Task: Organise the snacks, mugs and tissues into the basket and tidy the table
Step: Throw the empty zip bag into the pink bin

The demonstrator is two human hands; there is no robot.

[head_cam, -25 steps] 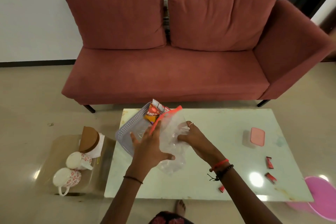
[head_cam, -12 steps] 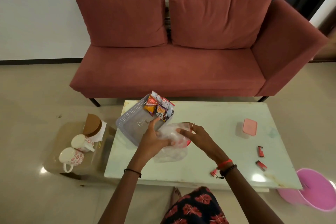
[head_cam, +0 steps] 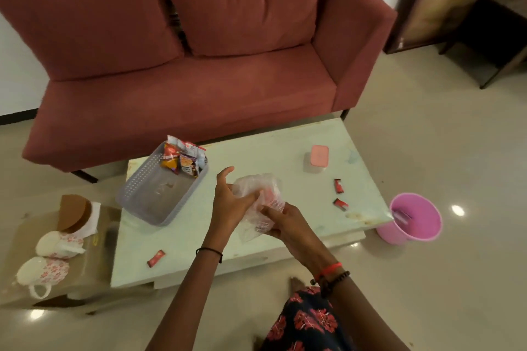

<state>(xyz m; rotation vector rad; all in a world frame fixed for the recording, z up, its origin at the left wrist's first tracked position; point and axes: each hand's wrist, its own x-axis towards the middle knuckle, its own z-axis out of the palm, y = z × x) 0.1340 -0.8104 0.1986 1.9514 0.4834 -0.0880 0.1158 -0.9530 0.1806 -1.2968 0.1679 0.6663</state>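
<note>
Over the pale coffee table [head_cam: 285, 157] both hands crumple a clear plastic bag [head_cam: 261, 194] with a red strip. My left hand [head_cam: 228, 202] presses it from the left with fingers half spread; my right hand [head_cam: 285, 221] grips its lower edge. A grey perforated basket [head_cam: 142, 182] stands at the table's left, with several snack packets [head_cam: 182, 159] upright in its far end. Small red snack bars lie loose: two at the right [head_cam: 338, 186] [head_cam: 340, 204], one near the front left [head_cam: 156, 258]. Two floral mugs [head_cam: 58, 245] [head_cam: 42, 272] lie on a low side table [head_cam: 91, 271], beside a brown tissue holder [head_cam: 73, 212].
A pink-lidded container [head_cam: 317, 158] stands at the table's far right. A pink bucket [head_cam: 413, 218] is on the floor by the table's right corner. A red sofa [head_cam: 185, 80] runs behind the table. A dark table [head_cam: 499, 37] stands at the far right.
The bag has gone from held open to bunched up between both hands, and it moved right, away from the basket. My view swung right and nearer.
</note>
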